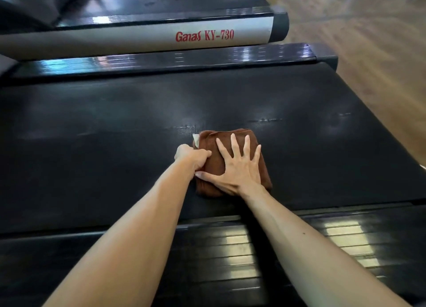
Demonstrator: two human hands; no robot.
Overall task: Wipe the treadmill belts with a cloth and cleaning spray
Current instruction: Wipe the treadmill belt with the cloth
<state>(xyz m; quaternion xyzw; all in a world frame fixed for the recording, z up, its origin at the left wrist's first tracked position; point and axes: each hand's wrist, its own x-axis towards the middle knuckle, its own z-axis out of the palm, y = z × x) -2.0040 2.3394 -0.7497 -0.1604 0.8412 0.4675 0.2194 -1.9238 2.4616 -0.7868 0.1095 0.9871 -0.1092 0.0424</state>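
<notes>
Side rail (138,38) reads "Ganas KY-730"

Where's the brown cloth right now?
In the head view, the folded brown cloth lies mid-belt on the near treadmill belt, under the flat right hand, its left edge gripped by the left hand.

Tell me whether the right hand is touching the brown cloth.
Touching. The head view shows the right hand lying flat with spread fingers on the folded brown cloth, no gap visible under the palm.
</notes>
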